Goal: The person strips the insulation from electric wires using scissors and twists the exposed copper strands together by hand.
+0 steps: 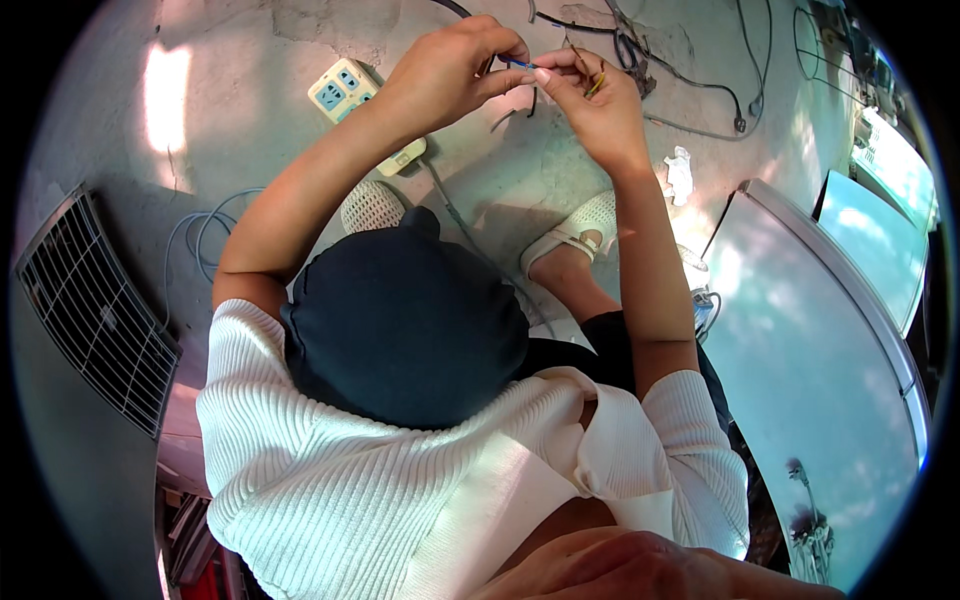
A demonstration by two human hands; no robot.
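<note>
Both my arms reach out over the concrete floor, and my hands meet at the top of the head view. My left hand (445, 75) is closed, its thumb and fingers pinching a thin blue wire (518, 64). Close beside it, my right hand (598, 105) pinches the same wire near its end. A yellow wire (597, 84) and a brown wire (573, 46) run by the curled fingers of my right hand. The wire's tip is too small to make out.
A cream power strip (340, 90) lies beneath my left forearm. Dark cables (700, 85) spread over the floor beyond my right hand, near a crumpled white tissue (679, 175). A wire grille (95, 315) stands left, a large pale panel (810, 370) right. My knee (405, 320) rises between my arms.
</note>
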